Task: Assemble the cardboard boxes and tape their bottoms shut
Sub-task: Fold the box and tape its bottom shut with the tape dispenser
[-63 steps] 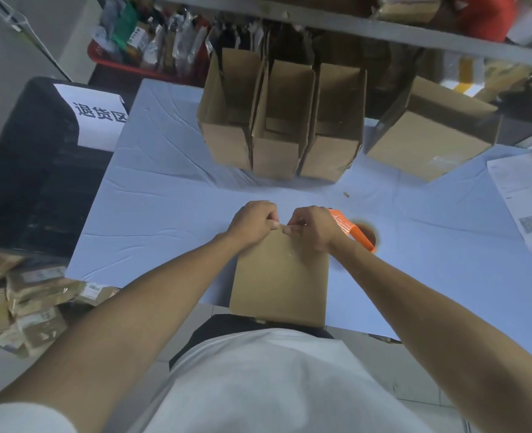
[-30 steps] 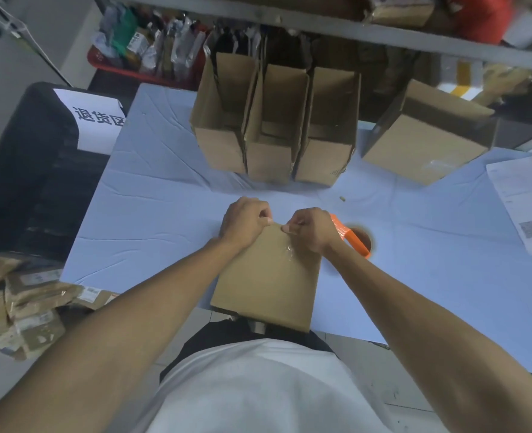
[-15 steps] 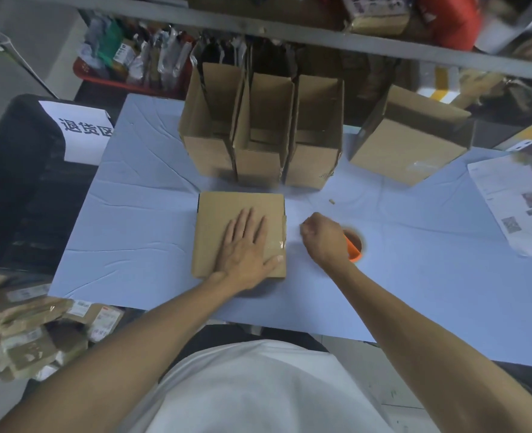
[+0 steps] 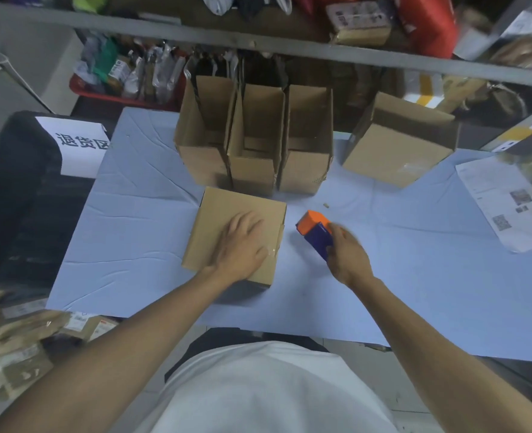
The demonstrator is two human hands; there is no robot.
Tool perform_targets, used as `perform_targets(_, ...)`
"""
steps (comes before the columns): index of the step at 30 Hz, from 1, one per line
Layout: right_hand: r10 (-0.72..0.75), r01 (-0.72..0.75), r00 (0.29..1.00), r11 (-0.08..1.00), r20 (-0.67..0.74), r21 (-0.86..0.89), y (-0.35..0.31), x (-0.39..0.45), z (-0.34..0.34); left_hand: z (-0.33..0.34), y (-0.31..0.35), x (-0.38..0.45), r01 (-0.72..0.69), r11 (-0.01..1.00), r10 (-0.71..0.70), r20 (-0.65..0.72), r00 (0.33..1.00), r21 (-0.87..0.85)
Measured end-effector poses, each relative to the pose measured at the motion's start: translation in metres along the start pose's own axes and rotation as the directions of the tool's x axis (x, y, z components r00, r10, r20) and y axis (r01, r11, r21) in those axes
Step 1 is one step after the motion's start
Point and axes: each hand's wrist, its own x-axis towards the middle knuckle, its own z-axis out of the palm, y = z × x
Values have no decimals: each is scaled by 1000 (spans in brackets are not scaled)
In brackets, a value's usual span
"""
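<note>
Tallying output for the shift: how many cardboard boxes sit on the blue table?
5: one under the left hand, at; three side by side behind it; one far right. None seem hidden.

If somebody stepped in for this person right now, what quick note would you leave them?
Left hand: flat, pressing down on the box lying bottom-up on the blue table cover.
Right hand: grip around the orange and blue tape dispenser, just right of the box.
Done: clear tape shows at the box's right edge; three open boxes stand in a row behind, a larger box to their right.
Left: check the seam, set this box with the rest, assemble the next.
</note>
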Motion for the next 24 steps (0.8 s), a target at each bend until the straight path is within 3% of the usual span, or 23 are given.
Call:
perform_targets(3, -6, 4, 1000, 980, 11, 198, -1, -13, -22, -11, 10, 15, 73, 933, -100, -61, 993, -354)
perform_targets(6, -12, 5, 1000, 974, 26, 227, -4, -22, -33, -20, 23, 31, 277, 739, -236, 149, 960, -614)
perform_targets(9, -85, 75, 995, 985, 56, 159, -6, -23, -34, -24, 36, 40, 421, 459, -204, 368, 907, -782)
perform_targets(10, -109, 100, 992, 984, 55, 147, -6, -23, -34, -26, 38, 40, 443, 421, -169, 412, 896, -791)
perform_targets(14, -165, 159, 986, 973, 24, 170, -7, -22, -31, -26, 37, 39, 462, 391, -115, 455, 883, -796)
perform_targets(18, -195, 190, 981, 962, 4, 196, -7, -22, -32, -26, 35, 38, 481, 357, -156, 456, 876, -801)
perform_targets(24, -252, 243, 967, 955, 35, 173, -10, -16, -35, -30, 35, 39, 496, 388, -298, 404, 865, -776)
